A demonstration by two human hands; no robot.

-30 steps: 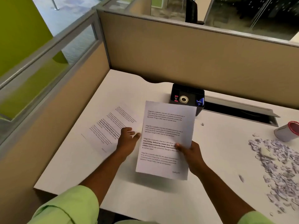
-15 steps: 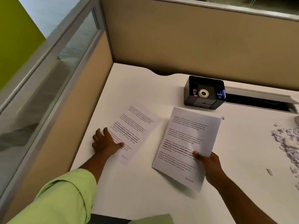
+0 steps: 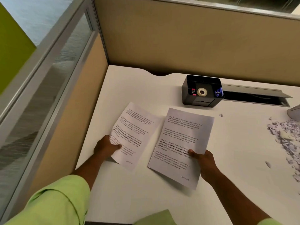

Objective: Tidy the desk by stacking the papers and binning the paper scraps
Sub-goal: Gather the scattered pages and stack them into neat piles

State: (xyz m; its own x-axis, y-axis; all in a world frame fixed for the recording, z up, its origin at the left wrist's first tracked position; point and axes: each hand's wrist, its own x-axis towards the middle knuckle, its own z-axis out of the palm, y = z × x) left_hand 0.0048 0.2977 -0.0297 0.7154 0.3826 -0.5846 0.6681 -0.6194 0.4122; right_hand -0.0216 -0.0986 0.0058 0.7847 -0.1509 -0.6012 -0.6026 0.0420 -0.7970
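My left thumb (image 3: 117, 146) lies across the printed face of the left sheet (image 3: 134, 135) with the other fingers curled out of sight beneath its left edge, so my left hand (image 3: 105, 147) pinches that page, and the page bows upward along that side with its near corner lifted off the surface. My right thumb (image 3: 192, 152) presses on the face of the right sheet (image 3: 181, 146) near its right edge while the rest of my right hand (image 3: 205, 162) wraps under it, so that page is gripped as well; I can see a shadow under its near edge, which tells me it is held off the desk.

From there, going by size: the beige partition (image 3: 178, 43) walls the back and left of the white desk (image 3: 138, 200). My green sleeves (image 3: 56, 202) fill the lower left of my view. The two sheets sit side by side in the middle of the desk, close together but not overlapping, both covered in paragraphs of text; the right one carries the word DUPLICATE near its bottom corner. To the right, at the edge of view, lies a spread of paper scraps (image 3: 285, 143), well apart from both sheets, with a few stray bits nearer in. Behind the right sheet stands a black organiser (image 3: 203, 101). Inside it rests a roll of tape (image 3: 202, 92), with a pink clip (image 3: 193, 92) to its left and a blue clip (image 3: 218, 93) to its right.
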